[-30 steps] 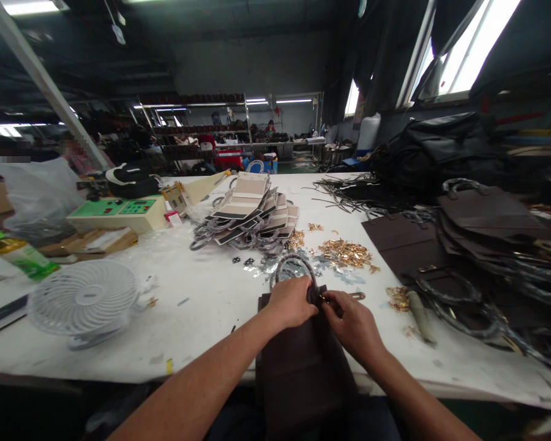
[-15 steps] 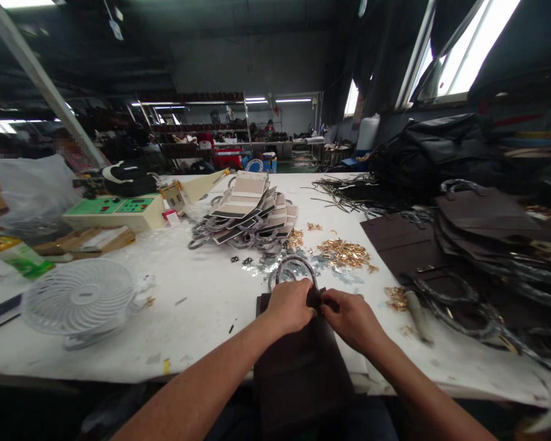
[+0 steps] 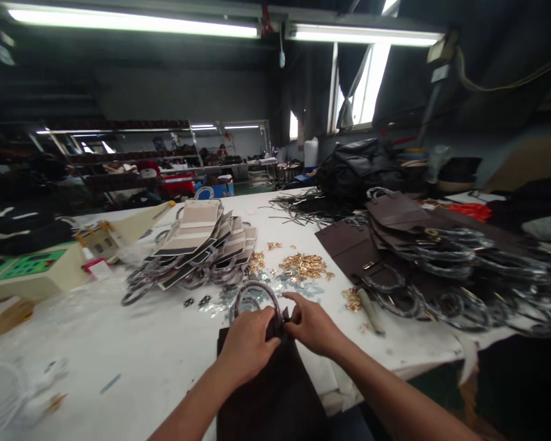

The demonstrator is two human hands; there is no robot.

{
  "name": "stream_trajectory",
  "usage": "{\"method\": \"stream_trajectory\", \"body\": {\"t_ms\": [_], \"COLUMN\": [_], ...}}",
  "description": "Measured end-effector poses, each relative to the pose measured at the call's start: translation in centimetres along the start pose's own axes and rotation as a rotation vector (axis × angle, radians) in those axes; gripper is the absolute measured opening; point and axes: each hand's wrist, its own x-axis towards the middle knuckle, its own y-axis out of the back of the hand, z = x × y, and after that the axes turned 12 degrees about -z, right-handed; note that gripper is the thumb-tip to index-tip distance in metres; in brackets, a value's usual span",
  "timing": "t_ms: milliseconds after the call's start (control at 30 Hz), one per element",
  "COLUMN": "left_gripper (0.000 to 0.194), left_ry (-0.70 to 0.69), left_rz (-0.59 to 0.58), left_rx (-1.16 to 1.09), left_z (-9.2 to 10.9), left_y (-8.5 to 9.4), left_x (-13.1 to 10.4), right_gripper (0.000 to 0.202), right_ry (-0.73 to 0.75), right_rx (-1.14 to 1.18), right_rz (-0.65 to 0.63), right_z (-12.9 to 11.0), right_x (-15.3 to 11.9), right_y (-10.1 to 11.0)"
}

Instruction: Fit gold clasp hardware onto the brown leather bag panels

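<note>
A dark brown handbag stands upright at the table's front edge, with its wrapped ring handle rising from the top. My left hand is closed on the bag's upper edge beside the foot of the handle, its thumb pointing right. At the top right corner my right hand pinches a small dark tab with thumb and bent fingers, while its index finger stretches out to the left. Whatever lies between the two hands is mostly hidden. Gold metal fittings and flat silver pieces lie just beyond them.
Beige-backed bag panels with handles are piled behind to the left. Brown bags are stacked on the right, near a greenish-grey rod-shaped thing. A machine with a green panel and part of a white fan stand left.
The view has turned right and tilted up, so the scene sits further left. My right index finger has stretched out from its curled position. Both hands remain at the top of the handbag.
</note>
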Motion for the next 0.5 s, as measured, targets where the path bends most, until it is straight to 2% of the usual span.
{"method": "stream_trajectory", "body": {"t_ms": [33, 100, 167, 267, 367, 500], "left_gripper": [0.017, 0.016, 0.014, 0.014, 0.021, 0.033], "left_ry": [-0.011, -0.025, -0.029, -0.051, -0.077, -0.051], "left_rz": [-0.008, -0.014, 0.009, 0.063, 0.089, 0.108], "left_rx": [-0.013, -0.039, -0.053, -0.058, -0.091, -0.201], "left_z": [-0.2, -0.6, -1.0, -1.3, -1.6, -2.7], "left_y": [0.1, 0.2, 0.3, 0.1, -0.2, 0.4], "left_x": [0.1, 0.1, 0.0, -0.6, -1.4, -2.4], "right_gripper": [0.059, 0.045, 0.035, 0.032, 0.026, 0.04], "right_ry": [0.006, 0.011, 0.013, 0.114, 0.14, 0.102], "right_rx": [-0.019, -0.132, -0.277, -0.354, -0.178, 0.287], "right_rz": [-0.045, -0.109, -0.089, -0.012, -0.051, -0.27], "right_z": [-0.1, -0.5, -1.1, -1.7, -2.1, -2.3], "right_x": [0.2, 0.3, 0.3, 0.0, -0.4, -1.4], "right_y": [0.7, 2.1, 3.0, 2.7, 1.4, 0.1]}}
